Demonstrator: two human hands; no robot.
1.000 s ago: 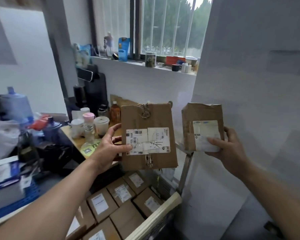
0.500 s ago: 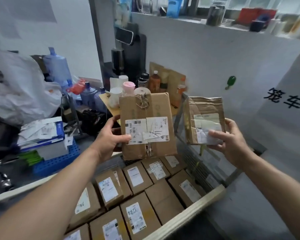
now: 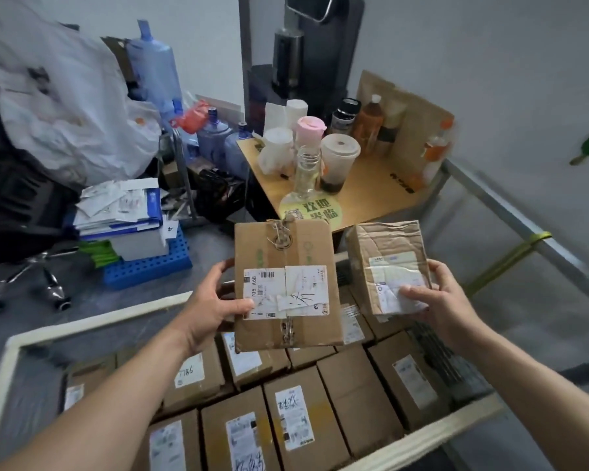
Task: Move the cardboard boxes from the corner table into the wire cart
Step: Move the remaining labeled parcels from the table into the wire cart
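Observation:
My left hand [image 3: 211, 305] grips the left edge of a flat taped cardboard box [image 3: 286, 266] with a white label, thumb on its front. My right hand [image 3: 439, 300] holds a smaller crumpled cardboard box [image 3: 385, 253] by its right side, thumb on the label. Both boxes hang above the far end of the wire cart [image 3: 92, 326], which has a pale padded rim. Several labelled cardboard boxes [image 3: 293, 416] lie packed in rows inside the cart. The wooden corner table [image 3: 371, 195] stands just behind, beyond the held boxes.
Cups, bottles and a glass flask [image 3: 306, 175] crowd the table, with a black dispenser [image 3: 306, 56] behind. Left of the cart are water jugs [image 3: 215, 141], a big white bag [image 3: 68, 120], papers on a blue crate [image 3: 143, 263] and an office chair base [image 3: 31, 287]. A metal frame [image 3: 510, 212] runs at right.
The view has tilted down from the window to the cart. Both hands, still holding their boxes, have come lower and now hang over the boxes in the cart.

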